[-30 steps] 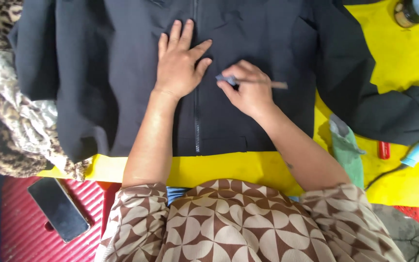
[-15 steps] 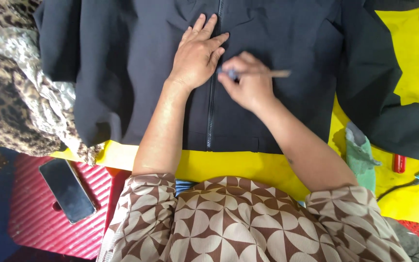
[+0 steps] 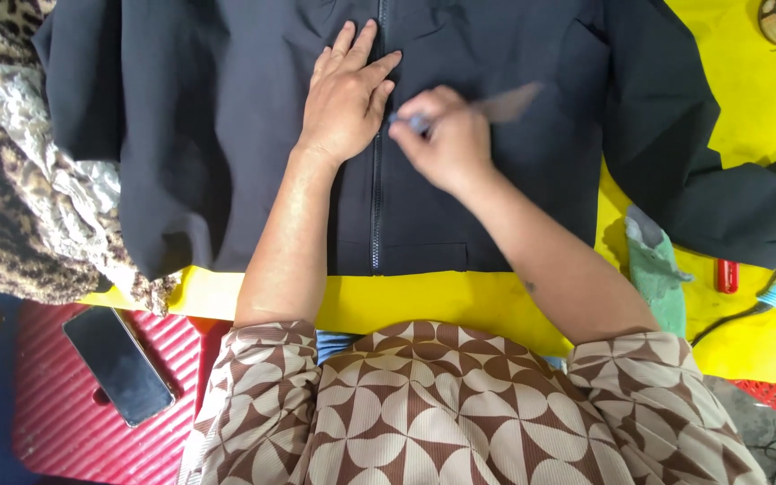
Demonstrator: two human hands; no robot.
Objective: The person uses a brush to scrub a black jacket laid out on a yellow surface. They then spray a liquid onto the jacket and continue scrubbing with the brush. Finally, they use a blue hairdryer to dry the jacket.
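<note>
Black jacket (image 3: 226, 135) spread flat on yellow table (image 3: 424, 301), zipper (image 3: 375, 198) running down middle toward person. Work sits at zipper's upper part. Judgement: keep cloth taut beside zipper, short light strokes, tool tip close to teeth.

Left hand (image 3: 345, 97) flat, fingers spread, palm pressing jacket just left of zipper; holds nothing. Right hand (image 3: 442, 139) pinched narrow around thin tool (image 3: 496, 106), blurred, kind unclear, tip at zipper. Forearms converge on zipper. Phone (image 3: 119, 364) well left of zipper, below jacket.
</note>
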